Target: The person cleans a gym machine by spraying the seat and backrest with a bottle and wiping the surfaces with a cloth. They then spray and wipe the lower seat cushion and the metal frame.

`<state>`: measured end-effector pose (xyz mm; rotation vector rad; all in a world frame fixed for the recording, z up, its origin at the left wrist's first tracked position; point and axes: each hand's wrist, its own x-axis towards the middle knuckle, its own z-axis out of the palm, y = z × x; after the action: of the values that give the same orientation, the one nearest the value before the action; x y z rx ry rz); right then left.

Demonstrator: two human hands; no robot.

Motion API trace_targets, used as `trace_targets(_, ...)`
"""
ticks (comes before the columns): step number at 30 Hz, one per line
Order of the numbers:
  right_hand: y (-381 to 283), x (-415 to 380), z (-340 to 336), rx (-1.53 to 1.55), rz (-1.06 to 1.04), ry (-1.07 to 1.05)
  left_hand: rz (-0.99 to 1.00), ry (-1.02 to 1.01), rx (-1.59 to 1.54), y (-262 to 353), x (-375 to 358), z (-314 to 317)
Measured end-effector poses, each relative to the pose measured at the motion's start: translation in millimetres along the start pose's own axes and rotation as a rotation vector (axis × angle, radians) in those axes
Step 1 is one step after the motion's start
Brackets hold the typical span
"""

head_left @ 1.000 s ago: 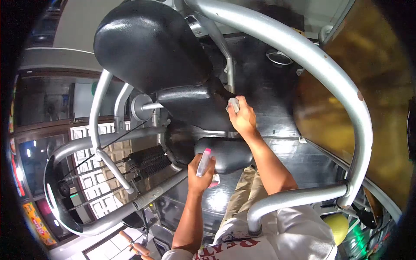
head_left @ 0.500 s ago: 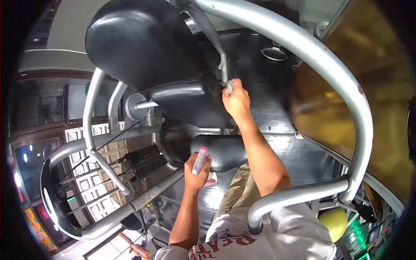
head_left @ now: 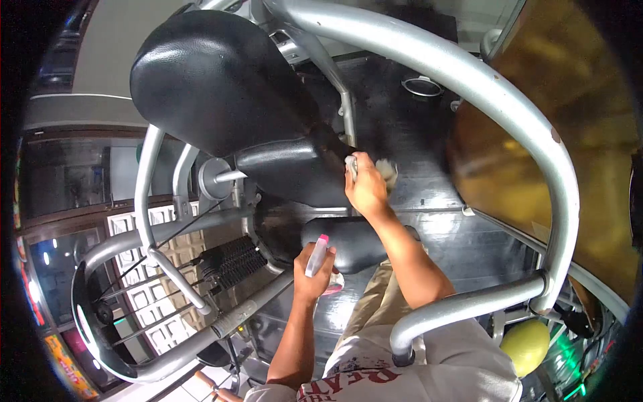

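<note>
My left hand (head_left: 313, 276) is closed around a spray bottle (head_left: 317, 256) with a pink tip and a whitish head, held above the lower black pad (head_left: 362, 242). Farther up, my right hand (head_left: 368, 186) grips a pale cloth (head_left: 387, 173), part of which sticks out past the fingers. That hand is at the right edge of the black seat (head_left: 288, 171), near the lower end of a grey metal bar (head_left: 347, 117). A large black padded backrest (head_left: 207, 74) rises at the upper left.
A thick silver frame tube (head_left: 529, 127) arcs over the right side, and its lower arm (head_left: 469, 301) crosses near my body. Weight plates (head_left: 234, 262) stand at the left. A yellow-green ball (head_left: 526, 345) lies lower right; a brownish-gold panel (head_left: 569, 134) fills the right.
My right hand has moved down along the bar to the seat's edge, and more cloth shows. My left hand with the bottle has shifted slightly right and down in view.
</note>
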<state>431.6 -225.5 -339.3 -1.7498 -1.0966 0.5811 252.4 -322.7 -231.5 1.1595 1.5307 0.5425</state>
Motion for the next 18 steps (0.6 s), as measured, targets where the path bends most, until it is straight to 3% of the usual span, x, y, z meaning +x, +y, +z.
trace_targets(5,1,37,1,-0.056,0.012,-0.011,-0.033,-0.004,-0.004,-3,0,-2)
trace_targets(8,-5,18,0,-0.064,0.061,-0.016,-0.021,0.000,-0.030,-3,0,1)
trace_targets(10,-2,-5,3,-0.016,-0.057,0.056,-0.015,-0.016,-0.030,-3,-1,4)
trace_targets(13,2,4,2,-0.044,-0.048,0.027,0.002,-0.023,-0.056,-2,-4,2)
trace_targets(18,-15,36,-4,-0.235,0.133,-0.093,-0.006,-0.013,-0.046,-11,-8,-5)
